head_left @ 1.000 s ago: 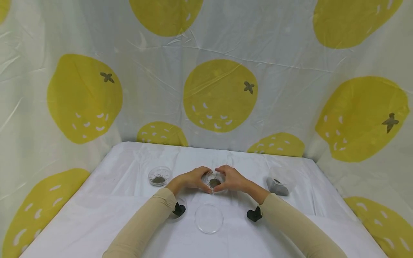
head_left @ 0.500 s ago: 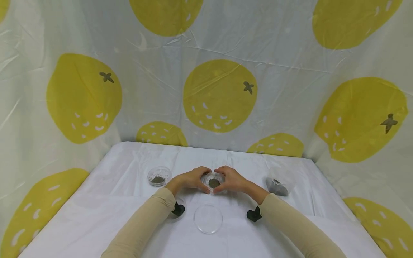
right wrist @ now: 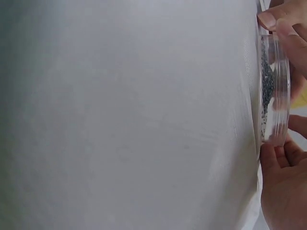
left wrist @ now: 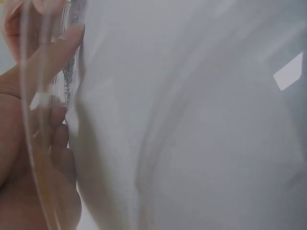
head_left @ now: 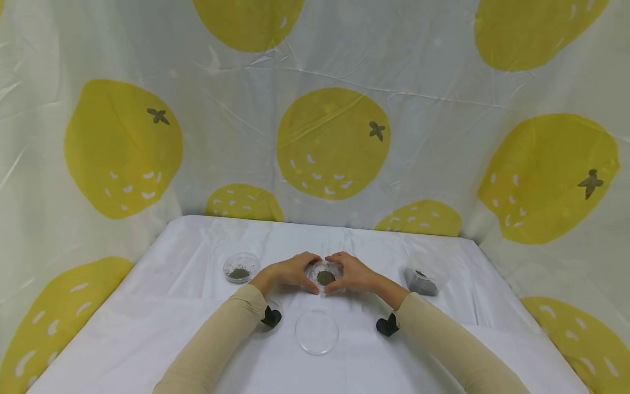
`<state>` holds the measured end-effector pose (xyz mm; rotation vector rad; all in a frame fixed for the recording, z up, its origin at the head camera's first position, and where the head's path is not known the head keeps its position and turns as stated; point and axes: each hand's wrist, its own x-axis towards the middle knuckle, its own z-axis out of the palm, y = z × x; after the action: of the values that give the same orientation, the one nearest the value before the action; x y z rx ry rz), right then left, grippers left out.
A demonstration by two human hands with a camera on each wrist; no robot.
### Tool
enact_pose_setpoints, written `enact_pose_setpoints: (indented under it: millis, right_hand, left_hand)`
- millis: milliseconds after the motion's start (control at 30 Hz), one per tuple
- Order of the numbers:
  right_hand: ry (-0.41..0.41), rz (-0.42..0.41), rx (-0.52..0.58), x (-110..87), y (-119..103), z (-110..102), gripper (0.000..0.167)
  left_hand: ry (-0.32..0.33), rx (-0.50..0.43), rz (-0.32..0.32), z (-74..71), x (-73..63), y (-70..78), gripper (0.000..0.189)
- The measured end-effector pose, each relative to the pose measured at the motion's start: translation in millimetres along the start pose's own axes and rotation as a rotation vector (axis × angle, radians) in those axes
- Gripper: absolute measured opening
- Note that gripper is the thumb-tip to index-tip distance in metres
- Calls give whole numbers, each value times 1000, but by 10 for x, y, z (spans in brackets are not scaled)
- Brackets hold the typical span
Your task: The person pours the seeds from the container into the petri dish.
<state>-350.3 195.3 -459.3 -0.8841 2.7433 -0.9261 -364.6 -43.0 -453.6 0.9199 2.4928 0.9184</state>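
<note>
Both hands curl around a clear petri dish (head_left: pixel 325 277) with dark grains in it, near the middle of the table. My left hand (head_left: pixel 294 271) grips its left side and my right hand (head_left: pixel 356 274) its right side, fingertips almost meeting at the far rim. Seen edge-on in the right wrist view, the petri dish (right wrist: pixel 274 91) sits on the white cloth with dark grains along its bottom. The left wrist view shows the left hand (left wrist: pixel 36 120) at the dish through clear, curved plastic in the foreground.
A second petri dish (head_left: pixel 241 268) with dark grains stands at the left. A clear round dish or lid (head_left: pixel 316 332) lies in front of the hands; another clear dish (head_left: pixel 270 326) is partly under the left forearm. At the right is a clear tub (head_left: pixel 422 279) of dark grains.
Both hands stay around the petri dish, with little visible movement. The patch of grains in it looks slightly rounder; the head view has shifted a little.
</note>
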Motion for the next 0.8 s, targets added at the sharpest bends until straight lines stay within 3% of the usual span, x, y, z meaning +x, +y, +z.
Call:
enact_pose_setpoints:
  millis: [433,800]
  right_hand:
    - [-20,26,72,-19,-10,-29,104]
    - [23,34,163,-144,-26,-299,105]
  left_hand:
    - [-57,-36,-44,-131,-10,54,96]
    - [-17,-107,-41,-343,-195,109,94]
